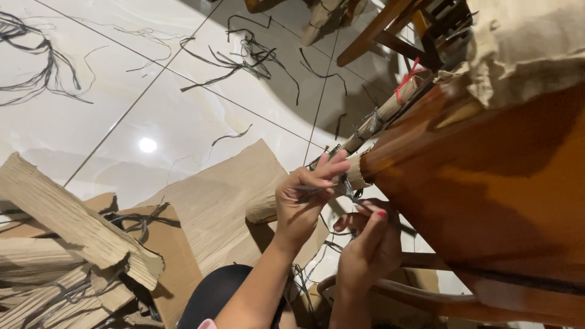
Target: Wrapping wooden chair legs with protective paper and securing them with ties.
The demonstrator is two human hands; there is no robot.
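My left hand [301, 201] pinches a thin dark string [350, 194] against a roll of brown cardboard [356, 173] wrapped round the edge of a wooden piece of furniture [487, 195]. My right hand [368, 240] sits just below it and grips the other end of the same string between thumb and fingers. Further up the same edge, the cardboard wrap [390, 106] is bound with grey string and a red tie [407, 79].
Corrugated cardboard rolls [73, 237] and flat sheets [213, 201] lie on the white tiled floor at lower left. Loose dark strings [244, 58] are scattered over the tiles. A wooden chair frame [396, 24] and beige cloth [524, 42] are at top right.
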